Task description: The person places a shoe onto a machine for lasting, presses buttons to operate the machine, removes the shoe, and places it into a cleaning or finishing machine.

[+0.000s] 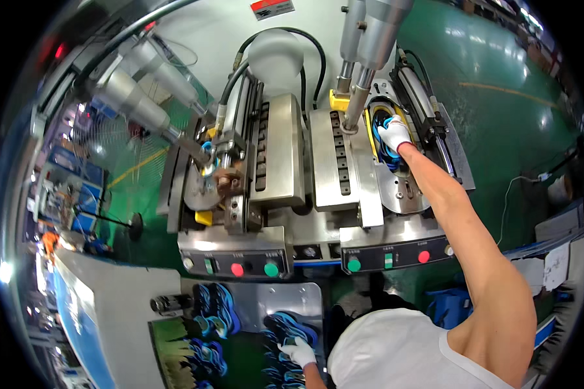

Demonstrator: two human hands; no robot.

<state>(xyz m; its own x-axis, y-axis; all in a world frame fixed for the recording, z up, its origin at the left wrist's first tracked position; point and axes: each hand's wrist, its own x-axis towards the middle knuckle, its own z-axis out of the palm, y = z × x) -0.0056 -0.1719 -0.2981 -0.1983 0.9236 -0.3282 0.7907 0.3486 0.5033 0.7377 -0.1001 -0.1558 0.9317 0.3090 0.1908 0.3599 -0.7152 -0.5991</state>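
Observation:
My right hand (394, 134), in a white glove, reaches into the right station of a metal press. Its fingers are bent over a blue-and-black shoe (389, 157) lying in the yellow-edged holder (371, 133). My left hand (298, 352), also gloved in white, is low in the view beside a blue-and-black shoe (293, 326) on a metal tray (285, 298). The left fingers look spread, with thumb and forefinger apart; whether they touch the shoe I cannot tell. More blue shoes (215, 310) lie on the tray's left side.
Above the right station hang grey press cylinders (376, 39); others (136, 104) lean over the left station. Two control panels (396, 257) with coloured buttons line the machine's front. A pedestal fan (133, 146) stands left, and a blue crate (449, 308) is on the floor right.

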